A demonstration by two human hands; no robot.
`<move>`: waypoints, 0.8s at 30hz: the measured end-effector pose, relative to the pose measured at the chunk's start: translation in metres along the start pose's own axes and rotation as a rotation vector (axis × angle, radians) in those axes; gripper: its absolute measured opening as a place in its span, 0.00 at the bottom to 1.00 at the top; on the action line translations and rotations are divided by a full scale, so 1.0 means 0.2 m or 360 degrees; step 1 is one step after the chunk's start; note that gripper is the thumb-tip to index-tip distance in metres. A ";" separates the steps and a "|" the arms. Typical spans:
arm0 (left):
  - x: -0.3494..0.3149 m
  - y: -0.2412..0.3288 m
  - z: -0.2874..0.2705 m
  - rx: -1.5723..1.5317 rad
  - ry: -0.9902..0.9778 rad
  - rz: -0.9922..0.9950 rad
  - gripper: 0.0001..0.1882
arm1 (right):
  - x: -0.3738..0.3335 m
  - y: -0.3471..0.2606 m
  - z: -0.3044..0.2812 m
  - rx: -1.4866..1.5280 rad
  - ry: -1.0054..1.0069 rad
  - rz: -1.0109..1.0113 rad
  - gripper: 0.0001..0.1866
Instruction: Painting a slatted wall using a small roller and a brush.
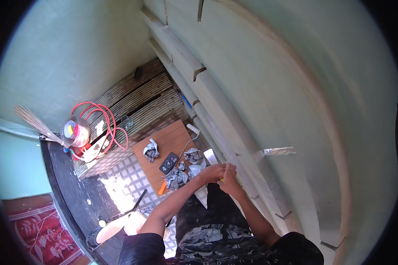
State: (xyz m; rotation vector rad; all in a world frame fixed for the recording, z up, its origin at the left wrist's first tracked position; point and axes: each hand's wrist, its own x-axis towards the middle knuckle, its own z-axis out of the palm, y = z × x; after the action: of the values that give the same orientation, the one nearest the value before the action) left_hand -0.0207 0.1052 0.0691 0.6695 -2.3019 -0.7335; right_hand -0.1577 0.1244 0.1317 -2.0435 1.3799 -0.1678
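My left hand (213, 173) and my right hand (228, 177) meet in front of my body, fingers closed and pressed together. A small bit of something yellow (222, 180) shows between them; most of it is hidden. Just below my left hand hangs a pointed white sheet (202, 197), and I cannot tell whether I hold it. Close by on the wooden board (159, 140) lie crumpled newspaper (176, 179), another crumpled ball (151, 151) and a dark box with a round dial (169, 163). An orange strip (162, 188) lies at the board's near edge.
A paint roller (192, 129) leans at the board's far right corner. Long pale ledges (230, 110) run along the green wall to my right. Far left, a slatted bench (141, 97) bears a looped red hose (112, 117), beside a clear tub (75, 131) and stick broom (35, 121).
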 end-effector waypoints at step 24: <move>-0.02 -0.41 -0.28 0.1606 -0.0282 -0.0973 0.43 | -0.40 0.44 -0.14 0.0283 -0.0148 0.0668 0.27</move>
State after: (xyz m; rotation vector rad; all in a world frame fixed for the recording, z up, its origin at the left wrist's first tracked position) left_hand 0.0420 0.0311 0.0506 1.8592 -2.5594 0.2337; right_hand -0.2732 0.1625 0.1220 -1.5601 1.6359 -0.0113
